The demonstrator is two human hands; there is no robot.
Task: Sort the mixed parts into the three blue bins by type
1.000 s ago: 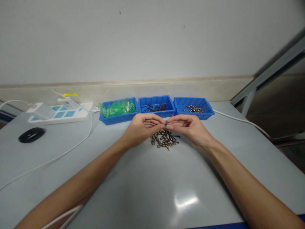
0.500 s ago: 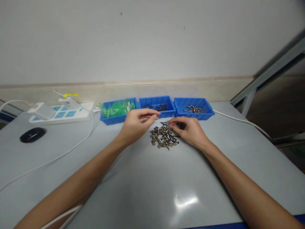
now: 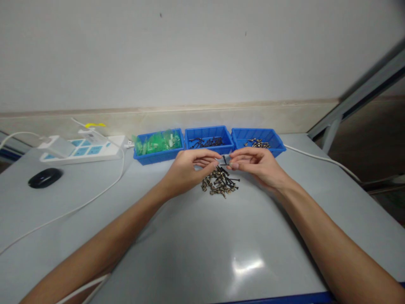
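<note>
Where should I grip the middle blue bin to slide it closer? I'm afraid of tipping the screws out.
Take the middle blue bin by its near front wall, coming from the table's near side over the screw pile; probably safest, since neighbouring bins sit close against both its sides.

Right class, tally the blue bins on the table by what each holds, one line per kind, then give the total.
Bin of green plastic parts: 1
Bin of dark screws: 1
Bin of pale metal screws: 1
Total: 3 bins

The left hand and right hand pinch one dark screw between them, above the loose pile.
</note>
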